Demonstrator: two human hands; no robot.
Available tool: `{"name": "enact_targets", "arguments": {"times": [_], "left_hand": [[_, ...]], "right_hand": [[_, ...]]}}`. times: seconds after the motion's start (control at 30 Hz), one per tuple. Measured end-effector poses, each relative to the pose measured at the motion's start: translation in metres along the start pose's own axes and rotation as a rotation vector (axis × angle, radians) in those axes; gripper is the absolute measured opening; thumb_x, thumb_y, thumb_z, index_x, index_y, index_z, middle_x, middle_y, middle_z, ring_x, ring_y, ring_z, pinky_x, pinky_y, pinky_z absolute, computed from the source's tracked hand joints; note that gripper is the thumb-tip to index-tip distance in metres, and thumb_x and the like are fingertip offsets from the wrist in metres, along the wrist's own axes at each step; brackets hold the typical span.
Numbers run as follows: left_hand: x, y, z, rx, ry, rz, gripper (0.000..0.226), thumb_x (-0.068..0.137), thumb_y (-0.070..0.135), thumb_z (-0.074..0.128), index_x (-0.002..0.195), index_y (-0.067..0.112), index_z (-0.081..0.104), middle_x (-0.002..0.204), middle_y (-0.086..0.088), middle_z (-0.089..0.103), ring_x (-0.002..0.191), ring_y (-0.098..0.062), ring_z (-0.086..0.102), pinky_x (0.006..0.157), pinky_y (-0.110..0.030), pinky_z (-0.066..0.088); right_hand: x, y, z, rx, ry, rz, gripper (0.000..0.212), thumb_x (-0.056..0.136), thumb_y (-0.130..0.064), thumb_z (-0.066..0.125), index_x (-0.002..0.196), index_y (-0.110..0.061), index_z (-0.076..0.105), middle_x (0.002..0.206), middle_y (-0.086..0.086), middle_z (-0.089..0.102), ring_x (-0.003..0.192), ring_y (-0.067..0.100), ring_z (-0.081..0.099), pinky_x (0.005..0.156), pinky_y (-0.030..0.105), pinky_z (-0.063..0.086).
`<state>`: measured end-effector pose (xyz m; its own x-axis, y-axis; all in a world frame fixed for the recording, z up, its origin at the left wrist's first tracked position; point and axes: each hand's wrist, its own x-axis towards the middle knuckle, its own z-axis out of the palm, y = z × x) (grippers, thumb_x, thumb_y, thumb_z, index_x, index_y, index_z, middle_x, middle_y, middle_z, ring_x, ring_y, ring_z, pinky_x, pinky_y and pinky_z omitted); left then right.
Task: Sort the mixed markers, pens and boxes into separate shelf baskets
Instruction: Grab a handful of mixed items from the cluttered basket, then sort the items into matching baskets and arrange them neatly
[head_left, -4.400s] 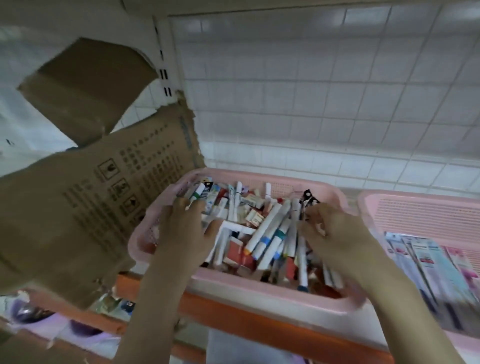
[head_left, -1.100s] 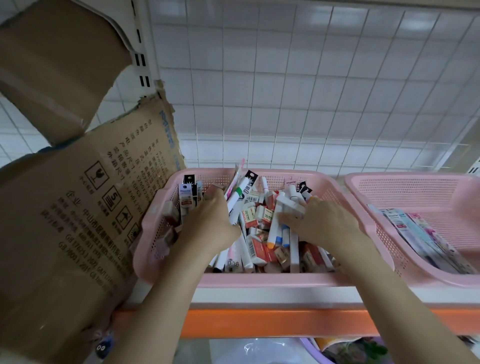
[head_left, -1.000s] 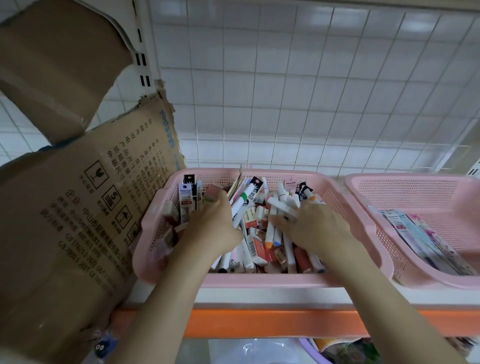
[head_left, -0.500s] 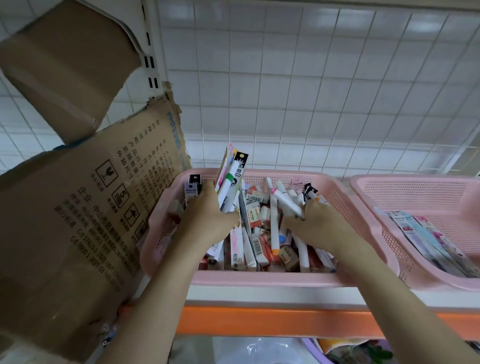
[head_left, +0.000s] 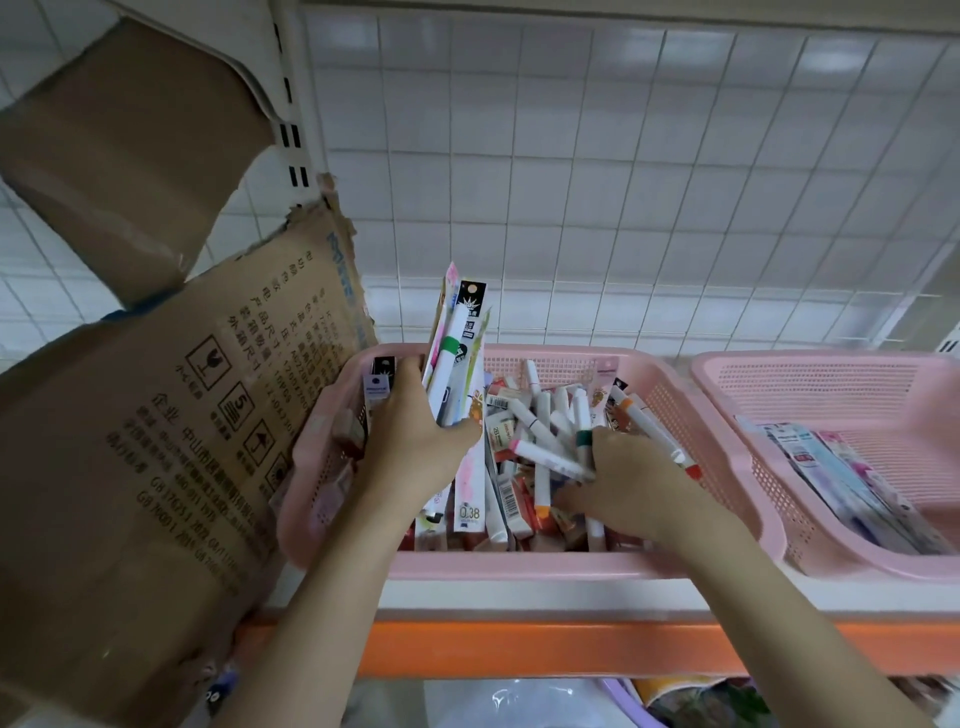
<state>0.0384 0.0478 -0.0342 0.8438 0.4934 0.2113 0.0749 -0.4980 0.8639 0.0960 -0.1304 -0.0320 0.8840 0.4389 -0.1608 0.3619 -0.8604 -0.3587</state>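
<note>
The left hand (head_left: 410, 441) grips a bundle of packaged pens (head_left: 457, 343), fingers curled round its lower part, over the left end of the middle basket (head_left: 519, 564) on the shelf. The bundle's long axis stands near upright, tilted slightly to the right, with its tops clear above the basket's back rim. The right hand (head_left: 631, 486) lies palm-down among the loose markers (head_left: 550, 457) toward the basket's right side; its fingers are bent into the pile, but whether they hold any one item cannot be told. The markers beneath it lie flat, most running from the back-left to the front-right of the basket, mixed with small boxes (head_left: 503, 434). The second basket (head_left: 857, 571) sits just beside the first on the right, holding flat packaged pens (head_left: 831, 488) with long axes running front to back. Judgement: the bundle belongs with those packs, so the coming move turns on the fact that the receiving basket lies to the right, past the right hand, while the bundle is in the left hand, the farther one. The bundle would need carrying across the right arm or passing over, and laying down from upright to flat. A cardboard sheet (head_left: 171, 426) leans at the basket's left end, touching it.
</note>
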Motion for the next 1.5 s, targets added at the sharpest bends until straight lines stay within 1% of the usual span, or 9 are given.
{"name": "enact_targets", "arguments": {"times": [0.23,0.4,0.57,0.8,0.97,1.1,1.23,1.33,1.5], "left_hand": [[-0.001,0.004,0.003,0.048,-0.028,-0.053,0.049,0.072,0.015,0.069,0.112,0.018,0.041,0.091,0.000,0.056,0.074,-0.020,0.058,0.060,-0.037,0.052],[-0.004,0.002,0.001,0.018,-0.084,-0.055,0.049,0.076,0.014,0.068,0.116,0.017,0.040,0.098,-0.002,0.056,0.081,-0.022,0.060,0.059,-0.034,0.050],[-0.008,0.003,-0.001,-0.063,-0.099,-0.050,0.042,0.077,0.009,0.066,0.111,0.021,0.043,0.092,0.001,0.057,0.066,-0.014,0.054,0.044,-0.020,0.037],[-0.014,0.012,-0.004,-0.175,-0.007,0.025,0.048,0.074,-0.001,0.065,0.089,0.039,0.043,0.083,0.012,0.056,0.059,0.015,0.052,0.046,-0.002,0.039],[-0.019,0.021,0.004,-0.146,0.063,0.068,0.039,0.078,0.005,0.065,0.104,0.027,0.045,0.086,0.010,0.059,0.069,0.003,0.057,0.049,-0.005,0.042],[-0.022,0.048,0.014,-0.067,0.100,0.169,0.043,0.080,0.012,0.066,0.115,0.026,0.045,0.088,0.021,0.057,0.074,0.014,0.056,0.053,-0.005,0.042],[-0.031,0.091,0.043,-0.047,0.141,0.251,0.039,0.079,0.019,0.069,0.107,0.031,0.045,0.085,0.025,0.055,0.079,0.021,0.052,0.058,0.001,0.040],[-0.052,0.125,0.084,-0.093,0.134,0.271,0.039,0.077,0.019,0.071,0.104,0.033,0.046,0.082,0.022,0.058,0.083,0.014,0.053,0.057,0.001,0.039],[-0.119,0.169,0.178,-0.143,0.042,0.280,0.036,0.080,0.025,0.070,0.105,0.033,0.047,0.085,0.020,0.058,0.080,0.018,0.052,0.059,0.001,0.038]], "right_hand": [[-0.010,-0.005,0.002,-0.034,0.061,0.002,0.027,0.082,-0.029,0.062,0.094,-0.017,0.042,0.089,0.000,0.052,0.083,0.023,0.055,0.066,0.031,0.043],[-0.006,-0.001,0.002,0.071,0.083,0.012,0.022,0.082,-0.024,0.062,0.073,-0.021,0.041,0.075,-0.003,0.051,0.062,0.010,0.050,0.048,0.022,0.035],[-0.001,0.008,-0.001,0.252,0.199,-0.006,0.020,0.087,-0.018,0.056,0.074,-0.022,0.041,0.068,-0.002,0.053,0.054,0.009,0.050,0.041,0.017,0.034],[0.004,0.020,-0.016,0.415,0.373,-0.036,0.015,0.085,-0.014,0.056,0.094,-0.018,0.045,0.070,-0.001,0.055,0.056,0.009,0.053,0.039,0.014,0.034],[0.001,0.023,-0.020,0.286,0.431,-0.102,0.023,0.085,-0.016,0.060,0.079,-0.025,0.040,0.068,-0.005,0.051,0.053,0.006,0.047,0.037,0.011,0.031],[-0.015,0.031,-0.034,0.272,0.491,-0.213,0.028,0.084,-0.031,0.064,0.079,-0.030,0.037,0.070,-0.006,0.050,0.055,0.007,0.049,0.042,0.014,0.031],[-0.044,0.068,-0.061,0.315,0.591,-0.169,0.028,0.082,-0.033,0.063,0.068,-0.025,0.041,0.058,-0.005,0.051,0.054,0.015,0.048,0.043,0.024,0.030],[-0.074,0.123,-0.078,0.365,0.623,-0.094,0.027,0.082,-0.031,0.063,0.069,-0.015,0.046,0.059,0.001,0.055,0.057,0.019,0.051,0.048,0.026,0.034],[-0.138,0.231,-0.096,0.467,0.638,0.028,0.022,0.085,-0.029,0.062,0.072,-0.016,0.050,0.058,0.003,0.058,0.055,0.020,0.056,0.050,0.031,0.041]]}}
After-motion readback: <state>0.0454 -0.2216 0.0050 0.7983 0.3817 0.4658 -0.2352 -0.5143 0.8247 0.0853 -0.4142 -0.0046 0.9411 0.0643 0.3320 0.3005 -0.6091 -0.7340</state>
